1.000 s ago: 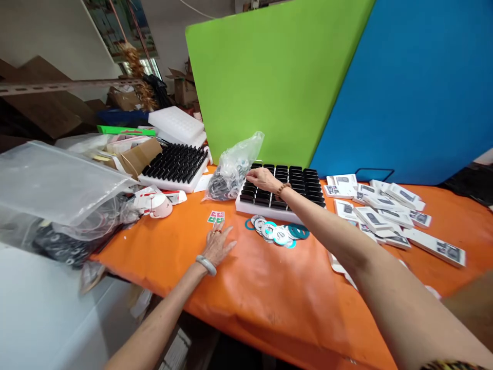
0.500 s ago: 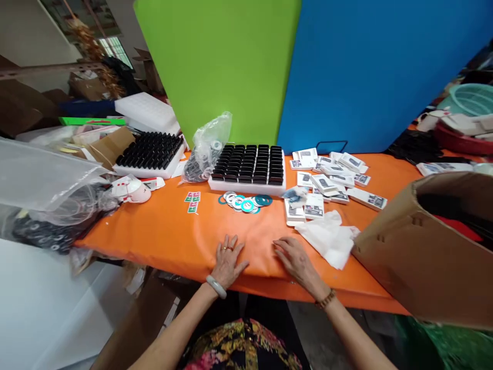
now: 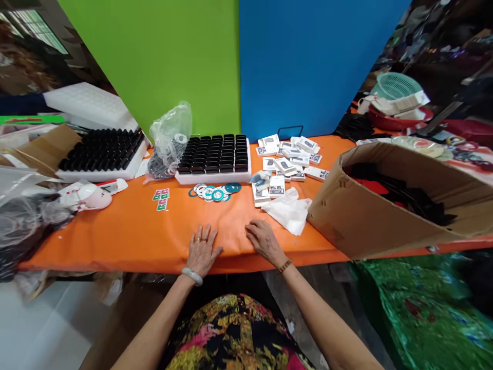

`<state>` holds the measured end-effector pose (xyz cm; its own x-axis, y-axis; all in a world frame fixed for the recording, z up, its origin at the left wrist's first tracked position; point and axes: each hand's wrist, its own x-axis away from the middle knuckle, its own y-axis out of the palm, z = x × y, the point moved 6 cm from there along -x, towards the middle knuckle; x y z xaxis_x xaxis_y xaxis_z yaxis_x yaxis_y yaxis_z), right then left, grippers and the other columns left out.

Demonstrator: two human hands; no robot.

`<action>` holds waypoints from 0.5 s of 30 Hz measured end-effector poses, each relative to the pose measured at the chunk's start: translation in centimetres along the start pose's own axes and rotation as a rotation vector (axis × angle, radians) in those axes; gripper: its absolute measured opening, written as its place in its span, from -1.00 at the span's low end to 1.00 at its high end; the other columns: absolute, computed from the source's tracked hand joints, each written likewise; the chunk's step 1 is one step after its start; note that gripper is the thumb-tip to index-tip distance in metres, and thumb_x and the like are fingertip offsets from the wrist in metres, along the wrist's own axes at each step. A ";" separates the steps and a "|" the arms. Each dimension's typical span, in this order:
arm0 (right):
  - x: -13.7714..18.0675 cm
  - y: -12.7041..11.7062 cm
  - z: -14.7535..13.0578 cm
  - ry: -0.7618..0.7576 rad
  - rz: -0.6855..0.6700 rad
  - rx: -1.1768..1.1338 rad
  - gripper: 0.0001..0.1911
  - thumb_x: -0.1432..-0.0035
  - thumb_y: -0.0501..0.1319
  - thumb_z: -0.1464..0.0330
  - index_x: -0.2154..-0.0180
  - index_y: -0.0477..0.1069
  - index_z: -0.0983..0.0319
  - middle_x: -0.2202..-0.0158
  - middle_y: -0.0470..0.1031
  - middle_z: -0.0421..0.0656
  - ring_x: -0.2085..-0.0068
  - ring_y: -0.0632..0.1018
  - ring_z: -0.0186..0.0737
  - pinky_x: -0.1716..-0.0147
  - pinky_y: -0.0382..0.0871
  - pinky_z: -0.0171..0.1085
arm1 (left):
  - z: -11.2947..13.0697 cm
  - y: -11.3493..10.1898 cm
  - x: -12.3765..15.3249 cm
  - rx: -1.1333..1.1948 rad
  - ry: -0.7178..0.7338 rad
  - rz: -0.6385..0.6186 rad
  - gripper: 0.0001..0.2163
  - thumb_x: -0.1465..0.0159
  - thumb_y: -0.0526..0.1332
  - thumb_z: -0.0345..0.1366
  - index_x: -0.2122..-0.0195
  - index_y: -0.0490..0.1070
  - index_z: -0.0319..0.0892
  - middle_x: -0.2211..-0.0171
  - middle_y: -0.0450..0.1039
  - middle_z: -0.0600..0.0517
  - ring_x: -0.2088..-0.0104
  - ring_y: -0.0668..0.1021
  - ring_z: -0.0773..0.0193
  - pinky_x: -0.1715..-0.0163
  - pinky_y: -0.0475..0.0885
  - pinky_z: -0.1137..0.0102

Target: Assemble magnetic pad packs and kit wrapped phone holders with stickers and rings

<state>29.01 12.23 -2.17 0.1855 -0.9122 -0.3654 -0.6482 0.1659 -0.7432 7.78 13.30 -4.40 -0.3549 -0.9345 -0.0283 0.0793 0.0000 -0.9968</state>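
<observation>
My left hand point(image 3: 202, 252) lies palm down on the orange table cover point(image 3: 127, 236), fingers spread, holding nothing. To its right, my right hand point(image 3: 265, 239) also rests on the cover with its fingers slightly bent and apart, nothing in it. Beyond both hands is a loose pile of teal and white rings point(image 3: 217, 195). Small green and red stickers point(image 3: 162, 198) lie to the left of the rings. A crumpled white sheet point(image 3: 289, 209) is the nearest thing to my right hand, with several small white boxes point(image 3: 277, 186) behind it.
Black pieces stand in rows in a white foam tray point(image 3: 213, 177), beside a clear plastic bag point(image 3: 171, 128). A second tray point(image 3: 96, 174) is farther left, near a white cap point(image 3: 90, 195). An open cardboard box point(image 3: 346, 226) stands at right. Green and blue panels point(image 3: 300, 61) rise behind.
The view has turned to the right, so the table's things appear shifted left and more of the cardboard box shows. Both hands keep resting on the cover.
</observation>
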 end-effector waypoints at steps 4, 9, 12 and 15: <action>-0.1 -0.4 0.1 0.021 0.077 -0.098 -0.79 -0.24 0.07 0.38 0.20 0.46 0.22 0.15 0.48 0.00 0.09 0.45 -0.08 0.05 0.34 -0.07 | 0.1 -0.1 -0.3 -0.033 0.066 -0.113 -0.17 -0.09 0.22 0.14 -0.29 0.10 -0.25 -0.32 -0.02 -0.30 -0.31 0.01 -0.31 -0.21 -0.03 -0.15; 3.7 -2.6 0.9 0.237 0.386 -0.302 -0.74 -0.25 0.02 0.30 0.21 0.46 0.20 0.22 0.52 -0.04 0.15 0.53 -0.16 0.10 0.43 -0.14 | 0.3 -0.5 -1.8 -0.030 0.305 -0.216 -0.11 -0.03 0.31 0.09 -0.32 0.03 -0.17 -0.35 -0.06 -0.19 -0.34 -0.05 -0.21 -0.26 -0.13 -0.08; 10.2 -3.1 2.6 0.527 0.563 -0.299 -0.71 -0.23 0.05 0.20 0.20 0.44 0.22 0.24 0.54 -0.04 0.22 0.57 -0.15 0.14 0.47 -0.13 | 0.6 -0.4 -2.3 -0.005 0.417 -0.200 -0.12 -0.07 0.28 0.06 -0.33 -0.02 -0.24 -0.36 -0.08 -0.18 -0.35 -0.06 -0.12 -0.29 -0.15 0.01; 17.4 -1.7 3.4 0.774 0.560 -0.229 -0.56 -0.28 -0.08 0.10 0.18 0.42 0.24 0.37 0.52 -0.06 0.37 0.58 -0.15 0.34 0.52 -0.14 | 0.6 -0.2 -2.3 0.008 0.427 -0.159 -0.16 -0.10 0.25 0.05 -0.32 -0.01 -0.26 -0.35 -0.06 -0.19 -0.35 -0.04 -0.10 -0.29 -0.16 0.01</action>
<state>35.86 -2.63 -9.24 -0.6749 -0.7308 -0.1027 -0.6373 0.6473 -0.4182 9.14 15.25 -4.08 -0.7152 -0.6924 0.0951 -0.0004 -0.1357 -0.9908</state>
